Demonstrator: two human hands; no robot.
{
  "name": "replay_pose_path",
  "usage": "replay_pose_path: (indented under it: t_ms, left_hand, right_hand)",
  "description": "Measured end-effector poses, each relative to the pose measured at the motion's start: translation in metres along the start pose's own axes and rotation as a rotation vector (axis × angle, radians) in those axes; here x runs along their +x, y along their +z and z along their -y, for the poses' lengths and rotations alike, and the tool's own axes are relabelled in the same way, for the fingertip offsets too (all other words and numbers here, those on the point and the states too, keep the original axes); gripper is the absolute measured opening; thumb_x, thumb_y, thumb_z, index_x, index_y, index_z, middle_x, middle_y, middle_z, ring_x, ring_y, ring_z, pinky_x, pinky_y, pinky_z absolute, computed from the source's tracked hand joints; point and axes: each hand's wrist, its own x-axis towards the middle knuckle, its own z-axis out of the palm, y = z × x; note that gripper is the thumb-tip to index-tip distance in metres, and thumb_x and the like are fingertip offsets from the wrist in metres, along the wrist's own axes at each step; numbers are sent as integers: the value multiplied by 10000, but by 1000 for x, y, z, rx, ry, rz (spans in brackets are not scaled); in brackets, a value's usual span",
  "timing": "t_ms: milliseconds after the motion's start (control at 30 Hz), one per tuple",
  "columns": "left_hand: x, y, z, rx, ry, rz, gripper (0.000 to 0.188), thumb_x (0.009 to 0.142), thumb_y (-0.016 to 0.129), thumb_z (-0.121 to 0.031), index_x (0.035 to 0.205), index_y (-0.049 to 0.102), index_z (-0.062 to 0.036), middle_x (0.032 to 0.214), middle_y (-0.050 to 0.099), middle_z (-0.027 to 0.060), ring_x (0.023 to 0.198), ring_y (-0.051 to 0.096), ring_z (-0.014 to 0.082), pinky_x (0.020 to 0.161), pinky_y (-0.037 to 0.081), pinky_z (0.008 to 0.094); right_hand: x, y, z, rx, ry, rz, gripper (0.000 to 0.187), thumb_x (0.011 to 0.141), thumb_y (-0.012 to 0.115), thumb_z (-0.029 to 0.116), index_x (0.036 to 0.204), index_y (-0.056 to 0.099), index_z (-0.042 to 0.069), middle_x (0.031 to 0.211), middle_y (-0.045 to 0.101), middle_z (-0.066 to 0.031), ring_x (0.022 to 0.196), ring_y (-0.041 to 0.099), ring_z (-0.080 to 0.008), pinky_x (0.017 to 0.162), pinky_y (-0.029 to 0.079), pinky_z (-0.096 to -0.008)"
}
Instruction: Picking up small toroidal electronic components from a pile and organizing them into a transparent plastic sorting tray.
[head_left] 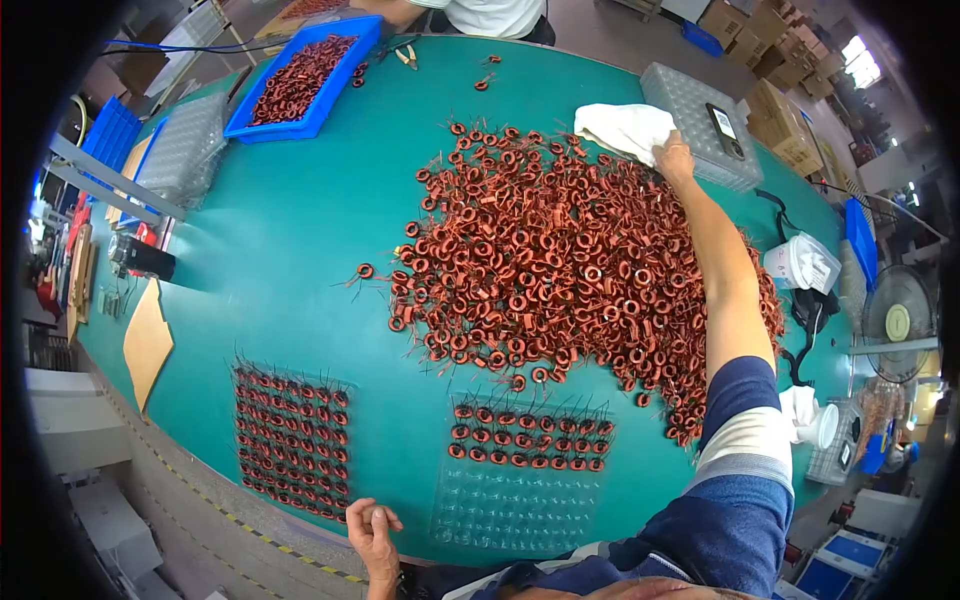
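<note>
My right hand [674,158] reaches to the far right and is closed on a white cloth [625,128], at the far edge of a big pile of copper-red wound ring coils [540,250]. Near the table's front edge, my left hand [373,530] is loosely curled, with nothing visible in it. Beside it lies a clear tray filled with coils [292,440], their wire leads sticking out. Further right, another clear plastic tray [518,505] has coils in its far rows, and its nearer pockets hold none. My right forearm covers part of the pile.
A blue bin of coils [300,85] stands far left, by pliers [406,58]. Stacked clear trays [700,125] with a dark phone-like device [725,131] sit far right, above a white tub [802,262]. A wooden board [148,345] lies left. Another person [490,15] is across the table.
</note>
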Motion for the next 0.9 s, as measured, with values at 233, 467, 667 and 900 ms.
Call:
replay_pose_path:
  t_ms: [233,467,667,900]
  left_hand:
    - [23,36,-35,4,78,151,245,943,530,-118,1147,456,-5,835,580,91,704,566,168,646,476,298]
    - [103,212,-130,-432,444,480,610,960,507,-161,1446,170,-15,1295,464,229,1136,562,317,924,493,395]
    - [32,283,-184,-599,662,608,547,963,492,-379,1323,380,17,1303,506,130,1158,527,233,994,427,343]
    - [15,212,-213,-139,1237,391,534,941,512,-402,1277,436,7,1207,572,128,1081,571,249,933,474,336]
  right_hand:
    - [-33,-87,32,647,-237,-238,536,822,634,372,1146,608,-54,1069,643,-251,982,621,-353,887,452,-387]
    - [-244,-247,88,1301,-254,144,222,828,669,148,995,661,3,900,669,-38,783,614,-100,731,485,-236]
    - [-363,-256,144,940,-844,-168,359,893,560,324,1063,646,19,1047,613,-148,1029,565,-292,937,406,-393]
    - [-499,-253,157,1106,-739,-129,614,859,570,213,1373,392,-74,1397,421,-265,1328,396,-343,1099,300,-418]
